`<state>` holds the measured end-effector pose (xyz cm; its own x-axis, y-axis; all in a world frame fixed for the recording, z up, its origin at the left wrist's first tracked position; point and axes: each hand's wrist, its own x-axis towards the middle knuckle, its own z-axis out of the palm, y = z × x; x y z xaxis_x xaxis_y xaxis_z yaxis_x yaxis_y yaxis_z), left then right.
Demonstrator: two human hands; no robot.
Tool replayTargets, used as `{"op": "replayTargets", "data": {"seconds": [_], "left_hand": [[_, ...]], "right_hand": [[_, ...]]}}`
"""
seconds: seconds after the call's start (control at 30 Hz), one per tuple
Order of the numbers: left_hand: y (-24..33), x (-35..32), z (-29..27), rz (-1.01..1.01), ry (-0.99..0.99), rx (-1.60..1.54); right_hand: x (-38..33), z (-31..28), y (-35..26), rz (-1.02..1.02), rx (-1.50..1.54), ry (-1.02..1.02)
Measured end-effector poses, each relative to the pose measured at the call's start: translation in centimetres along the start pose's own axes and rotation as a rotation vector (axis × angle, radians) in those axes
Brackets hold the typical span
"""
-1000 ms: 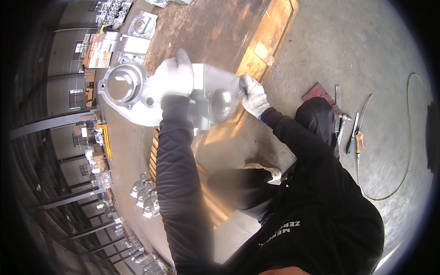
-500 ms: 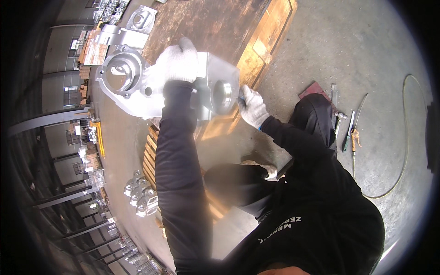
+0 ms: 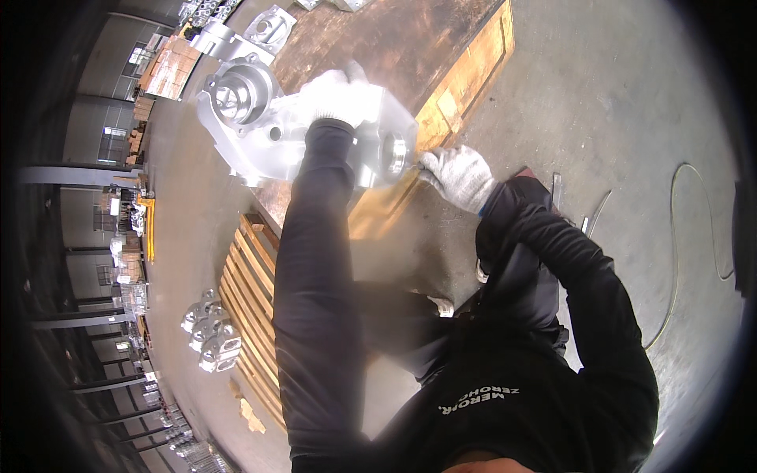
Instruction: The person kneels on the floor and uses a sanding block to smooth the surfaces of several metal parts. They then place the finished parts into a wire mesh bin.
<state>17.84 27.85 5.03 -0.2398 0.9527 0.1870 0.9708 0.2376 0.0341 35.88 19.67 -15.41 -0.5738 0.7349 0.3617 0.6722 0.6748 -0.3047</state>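
A large silvery metal casting (image 3: 272, 154) lies on the brown wooden crate top, with a wide round bore at its left end and a smaller round opening at its right. My left hand (image 3: 337, 98), in a white glove, is closed on the casting's upper middle; glare washes out its fingers. Just off the casting's right end, my right hand (image 3: 461, 177), gloved too, has its fingers pinched together close to the small opening. Whatever they hold is too small to make out.
The wooden crate (image 3: 378, 47) extends away at the top, with another silvery casting (image 3: 270, 30) near its far left. A slatted pallet (image 3: 248, 292) and several castings (image 3: 211, 331) are on the floor at left. A hose (image 3: 674, 260) curves over the floor at right, near a flat metal strip (image 3: 557, 189).
The view has shifted, so the casting appears farther right and slightly higher. My right hand has moved a little away from the casting's end, its forearm swinging outward. My left hand stays on the casting.
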Motion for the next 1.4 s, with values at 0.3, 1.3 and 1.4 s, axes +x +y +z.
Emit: {"op": "replayTargets", "data": {"seconds": [0.3, 1.3, 1.4], "left_hand": [[-0.1, 0.1, 0.2, 0.015, 0.001, 0.007], [-4.9, 3.6, 3.8, 0.21, 0.176, -0.068], [-6.1, 3.7, 4.2, 0.206, 0.193, -0.069]], "right_hand": [[2.7, -4.4, 1.0, -0.23, -0.06, -0.066], [-40.2, 13.4, 15.2, 1.553, 0.183, -0.212], [-43.8, 16.0, 13.6, 1.662, 0.058, -0.257]]}}
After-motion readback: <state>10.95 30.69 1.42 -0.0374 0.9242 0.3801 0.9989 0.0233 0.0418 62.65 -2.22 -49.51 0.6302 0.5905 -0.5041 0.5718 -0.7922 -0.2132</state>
